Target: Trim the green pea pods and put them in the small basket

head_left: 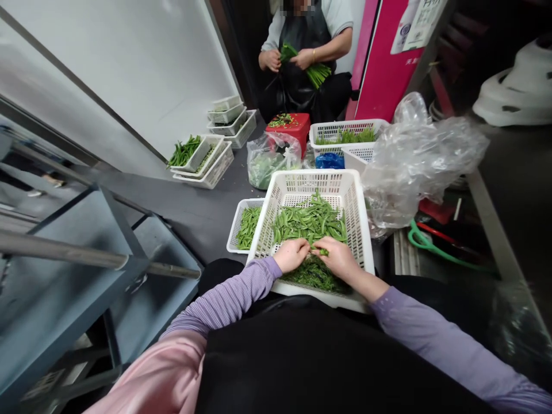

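Over a large white plastic basket (364, 230) on my lap, both hands work close together. Flat green pea pods (308, 218) lie heaped in its far half, and darker thin green trimmings (313, 275) fill the near end. My right hand (340, 260) is closed around a few pea pods, whose green ends show at its fingers. Just beside it, my left hand (292, 255) is pinched shut, its fingertips nearly meeting the right ones; what lies between them is too small to make out.
A smaller white basket (233, 238) of green pods stands to the left. Beyond are a bagged vegetable (271, 164), a red stool (295, 129) and stacked baskets (213, 175). Crumpled clear plastic (414, 161) lies right. Opposite, a person (306, 52) holds green stalks. Metal steps (86, 247) stand left.
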Motion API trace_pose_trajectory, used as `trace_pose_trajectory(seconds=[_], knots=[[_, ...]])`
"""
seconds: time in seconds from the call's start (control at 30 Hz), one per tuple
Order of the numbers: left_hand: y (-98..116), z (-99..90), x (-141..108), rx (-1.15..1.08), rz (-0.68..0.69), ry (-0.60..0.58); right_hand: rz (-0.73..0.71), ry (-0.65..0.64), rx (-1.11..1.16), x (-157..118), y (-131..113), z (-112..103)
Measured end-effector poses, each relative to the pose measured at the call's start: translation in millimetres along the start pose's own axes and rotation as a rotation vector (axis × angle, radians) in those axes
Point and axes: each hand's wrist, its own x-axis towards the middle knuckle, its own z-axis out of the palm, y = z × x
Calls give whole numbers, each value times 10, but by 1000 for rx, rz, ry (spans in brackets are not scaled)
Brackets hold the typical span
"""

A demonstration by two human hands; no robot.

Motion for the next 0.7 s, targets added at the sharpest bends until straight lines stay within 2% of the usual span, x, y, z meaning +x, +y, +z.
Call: trace_pose_trajectory(seconds=[0.13,0.2,0.27,0.37,0.43,0.5,0.57,0.63,0.7], knots=[[63,-117,3,84,75,-30,-59,-50,-101,-36,-52,-45],[56,-114,18,43,51,-38,-107,-63,-79,-46,-83,-60],[-2,-60,37,-117,-67,-69,-137,-48,8,-45,-112,-77],[-187,109,39,-342,-345,-162,-62,96,192,-22,-124,-97],[-337,228,14,-339,-496,-233,46,193,266,3,-106,-104],[-445,286,-20,-286,-557,-255,147,214,295,26,-81,-105],[-469,256,-38,-241,-459,-189,213,204,315,43,-62,-103],[-401,159,-26,-206,-262,-92,247,203,333,55,-55,-103],[-281,53,10,-206,-95,-99,266,192,340,62,-53,-107]])
